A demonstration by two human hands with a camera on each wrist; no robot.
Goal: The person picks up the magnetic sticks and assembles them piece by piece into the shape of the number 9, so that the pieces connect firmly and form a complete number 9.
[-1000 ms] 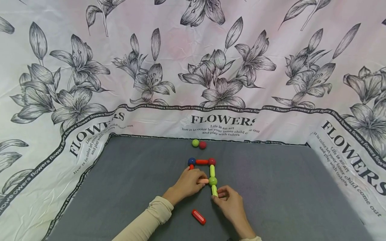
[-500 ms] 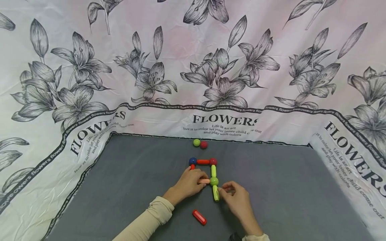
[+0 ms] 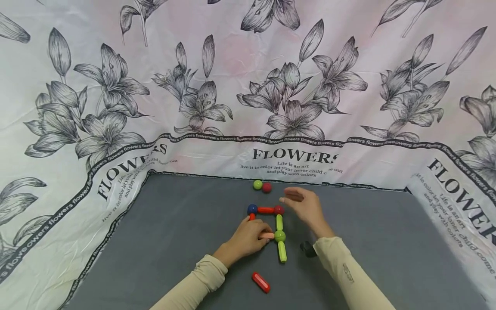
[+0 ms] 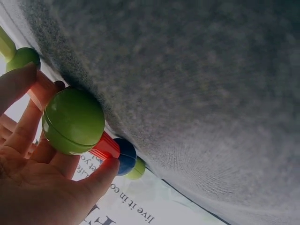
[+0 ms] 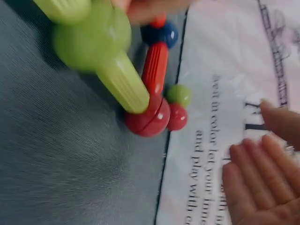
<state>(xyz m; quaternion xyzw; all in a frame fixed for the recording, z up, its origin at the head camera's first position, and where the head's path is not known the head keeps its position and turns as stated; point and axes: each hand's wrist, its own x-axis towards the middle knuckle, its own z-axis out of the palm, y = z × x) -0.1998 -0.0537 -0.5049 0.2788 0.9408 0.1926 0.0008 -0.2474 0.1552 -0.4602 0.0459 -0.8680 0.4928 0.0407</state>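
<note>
My left hand (image 3: pixel 246 238) grips the near left corner of a frame of toy rods and balls, pinching its salmon rod (image 3: pixel 267 235). In the left wrist view, a green ball (image 4: pixel 72 119) sits within those fingers, between the salmon rod and a red rod (image 4: pixel 107 147). The frame also has a blue ball (image 3: pixel 252 209), a red ball (image 3: pixel 278 209), another green ball (image 3: pixel 280 236) and yellow-green rods, one (image 3: pixel 282 252) jutting toward me. Holding nothing, my right hand (image 3: pixel 308 209) hovers right of two loose balls, one green (image 3: pixel 257 184), one red (image 3: pixel 266 187).
A loose red rod (image 3: pixel 261 282) lies on the grey tabletop (image 3: pixel 186 206), nearer to me than the frame. White flower-printed cloth (image 3: pixel 217 155) stands along the back and both sides. A dark object (image 3: pixel 308 249) sits at my right wrist.
My right hand has let go of the yellow-green rod and moved away from me toward the loose balls. My left hand keeps its grip on the frame.
</note>
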